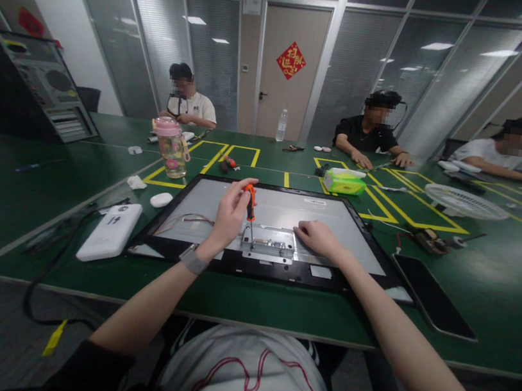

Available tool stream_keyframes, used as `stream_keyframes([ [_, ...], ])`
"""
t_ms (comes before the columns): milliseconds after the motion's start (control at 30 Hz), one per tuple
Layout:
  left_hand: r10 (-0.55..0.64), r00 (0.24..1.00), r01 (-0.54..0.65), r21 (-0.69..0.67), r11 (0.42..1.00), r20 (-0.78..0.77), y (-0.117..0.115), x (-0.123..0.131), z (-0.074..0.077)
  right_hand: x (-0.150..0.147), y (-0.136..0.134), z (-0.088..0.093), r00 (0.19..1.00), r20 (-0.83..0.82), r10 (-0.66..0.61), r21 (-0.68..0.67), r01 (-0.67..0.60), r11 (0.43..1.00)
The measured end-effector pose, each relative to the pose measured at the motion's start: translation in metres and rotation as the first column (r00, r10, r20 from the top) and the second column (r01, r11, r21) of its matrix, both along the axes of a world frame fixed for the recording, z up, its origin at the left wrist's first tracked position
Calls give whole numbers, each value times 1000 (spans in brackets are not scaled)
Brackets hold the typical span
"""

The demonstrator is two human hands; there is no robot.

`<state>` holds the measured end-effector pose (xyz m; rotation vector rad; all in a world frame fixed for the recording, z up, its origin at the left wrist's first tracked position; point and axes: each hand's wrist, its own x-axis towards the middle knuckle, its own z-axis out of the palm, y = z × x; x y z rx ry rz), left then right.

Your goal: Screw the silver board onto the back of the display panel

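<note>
My left hand (233, 209) is closed around the upper handle of an orange and black screwdriver (251, 204). The screwdriver stands nearly upright, its tip at the front left corner of a flat silver metal box (268, 238). That box sits on the grey back of a black-framed display panel (335, 219), which lies flat on the table before me. At the right edge of the box is my right hand (316, 237), fingers curled and fingertips against the edge. Thin wires (197, 219) run over the panel to the left of the box.
On the green table (227, 301), a white power bank (110, 232), a white oval case (161, 199) and a pink-lidded bottle (173, 151) stand left. A black phone (434, 296) and tissue pack (344, 181) are right. Several people sit across; a computer case (38, 86) stands far left.
</note>
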<state>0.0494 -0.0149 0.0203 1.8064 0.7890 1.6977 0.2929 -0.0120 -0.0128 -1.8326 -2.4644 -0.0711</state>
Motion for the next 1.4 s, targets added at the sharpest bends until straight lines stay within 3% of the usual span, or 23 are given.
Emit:
stream_keyframes([
  [1400, -51, 999, 51, 2, 999, -2, -4, 3, 3, 0, 0, 0, 1000, 14, -8, -7, 8, 1000],
])
